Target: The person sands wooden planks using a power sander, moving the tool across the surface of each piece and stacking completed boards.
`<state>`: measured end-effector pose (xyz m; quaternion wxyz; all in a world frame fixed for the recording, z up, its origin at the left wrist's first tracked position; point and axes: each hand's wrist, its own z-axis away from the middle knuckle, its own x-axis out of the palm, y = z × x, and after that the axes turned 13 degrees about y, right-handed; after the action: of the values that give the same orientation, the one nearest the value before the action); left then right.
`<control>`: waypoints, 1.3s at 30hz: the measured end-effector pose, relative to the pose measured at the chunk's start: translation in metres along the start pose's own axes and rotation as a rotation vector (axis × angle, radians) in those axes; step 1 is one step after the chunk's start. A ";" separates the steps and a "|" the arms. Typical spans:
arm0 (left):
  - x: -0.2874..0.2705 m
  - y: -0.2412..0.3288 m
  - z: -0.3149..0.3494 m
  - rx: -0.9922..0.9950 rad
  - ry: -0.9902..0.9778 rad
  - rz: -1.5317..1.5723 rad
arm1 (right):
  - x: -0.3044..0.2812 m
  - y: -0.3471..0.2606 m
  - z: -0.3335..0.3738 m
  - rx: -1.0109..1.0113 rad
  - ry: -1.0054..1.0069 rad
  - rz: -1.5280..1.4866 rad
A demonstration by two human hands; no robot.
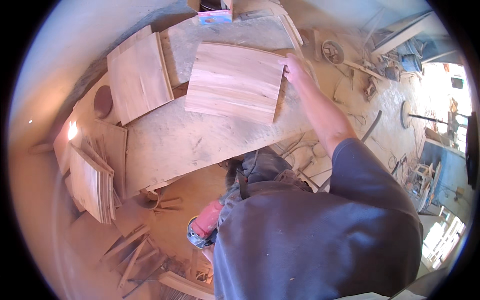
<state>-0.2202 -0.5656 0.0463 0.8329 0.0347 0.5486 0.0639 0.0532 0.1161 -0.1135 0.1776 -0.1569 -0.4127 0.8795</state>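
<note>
Left hand (209,253) low beside the red tool (206,220), mostly behind my shirt; can't tell whether it grips. Board (234,82) lies on the table (190,145); my right hand (296,71) grasps its right edge by the far corner, lifted or flat there unclear. One-corner hold likely steers the left end poorly, so I'd go slow, let the table carry the weight, and bring a second palm over if it swings. Edges, left to right: left boards (138,80) sit near, only a narrow gap to mine, easy to knock; bare tabletop on my near side, probably best room for sliding; box (215,15) at the far side; table's right end just beside my hand, so I'd judge little room that way.
</note>
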 end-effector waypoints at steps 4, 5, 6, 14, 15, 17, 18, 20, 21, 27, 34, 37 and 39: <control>0.012 0.011 0.020 -0.035 -0.023 0.041 | 0.002 -0.026 0.013 0.099 -0.117 0.064; 0.026 0.021 0.019 -0.021 -0.061 0.065 | -0.012 -0.028 -0.034 0.070 -0.189 0.000; 0.023 0.018 0.023 -0.049 -0.042 0.073 | -0.007 -0.025 -0.025 0.118 -0.315 -0.142; 0.020 0.027 0.036 -0.190 -0.015 0.121 | -0.021 0.028 0.135 0.328 -0.451 -0.195; 0.021 0.025 0.038 -0.209 -0.015 0.125 | -0.021 0.032 0.147 0.337 -0.412 -0.215; 0.021 0.024 0.039 -0.240 -0.012 0.139 | -0.005 0.033 0.164 0.363 -0.382 -0.281; 0.022 0.024 0.039 -0.249 -0.014 0.146 | 0.007 0.035 0.174 0.382 -0.389 -0.320; 0.023 0.024 0.037 -0.256 -0.017 0.159 | 0.041 0.033 0.193 0.424 -0.420 -0.386; 0.024 0.023 0.036 -0.255 -0.010 0.169 | 0.069 0.028 0.202 0.448 -0.447 -0.415; 0.022 0.004 0.026 -0.235 0.005 0.214 | 0.236 0.059 0.279 0.737 -0.539 -0.426; 0.001 0.031 -0.007 -0.276 0.025 0.096 | 0.283 0.146 0.159 -0.277 -0.306 0.468; 0.014 0.019 -0.032 -0.249 0.011 0.183 | 0.307 0.144 0.097 -0.464 -0.139 0.340; 0.007 -0.029 -0.032 -0.301 0.089 0.228 | 0.322 0.152 0.174 -0.306 -0.469 0.286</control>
<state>-0.2450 -0.5932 0.0234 0.7911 -0.0312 0.5614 0.2409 -0.3338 0.0513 -0.1678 -0.0735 -0.0309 -0.5437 0.8354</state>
